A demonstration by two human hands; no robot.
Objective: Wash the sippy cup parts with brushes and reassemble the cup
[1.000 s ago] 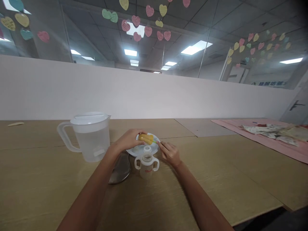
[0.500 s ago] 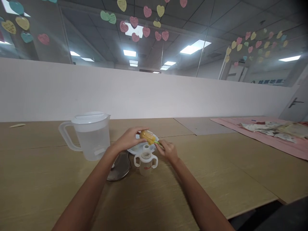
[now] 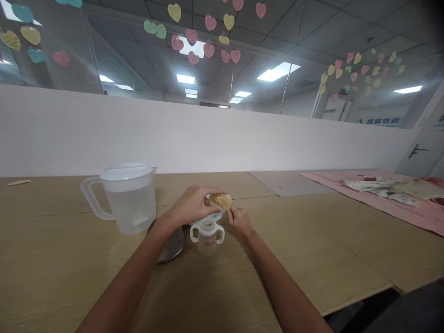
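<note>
My left hand [image 3: 197, 203] is closed around a see-through amber cap [image 3: 222, 200], held above the table with its rounded side showing. Against the cap's right edge, my right hand [image 3: 240, 221] is closed. It gripped a thin green-handled brush with a yellow head half a second ago; the brush is now hidden behind the fingers and cap. Just below both hands stands an uncapped two-handled baby bottle [image 3: 207, 238] with red lettering. Behind it, a pale plate [image 3: 218, 217] is partly covered by my left hand. A dark metal kidney-shaped tray [image 3: 173, 249] lies partly under my left forearm.
A lidded clear plastic pitcher [image 3: 133, 203] holding liquid stands left on the wooden table [image 3: 294, 259]. Folded cloths [image 3: 391, 187] lie on a pink sheet [image 3: 367, 203] at the right. A thin pale strip [image 3: 19, 182] lies far left. A white wall [image 3: 208, 138] closes off the back.
The amber cap has moved slightly right and turned, its rounded side now facing me. The yellow brush head and green handle have gone out of sight. The view has shifted slightly.
</note>
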